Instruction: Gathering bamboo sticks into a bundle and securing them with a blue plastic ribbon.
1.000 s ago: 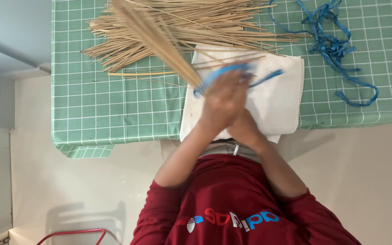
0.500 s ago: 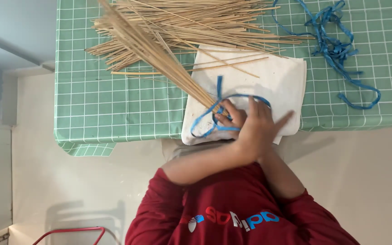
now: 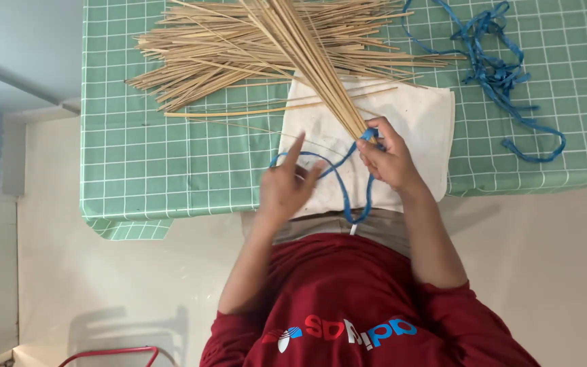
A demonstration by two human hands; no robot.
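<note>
Tension matters here: right hand [image 3: 390,158] clamps the stick bundle [image 3: 314,61] at frame centre, left hand [image 3: 285,185], fingers loose, guides blue cord [image 3: 340,183] snug.

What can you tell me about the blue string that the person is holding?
The blue string is a thin, flat-looking ribbon, maybe plastic. It wraps around the gathered end of the bundle of sticks, where the right hand pinches it. From there it loops over the white cloth toward the left hand, then hangs down past the table's edge toward the person's waist.
</note>
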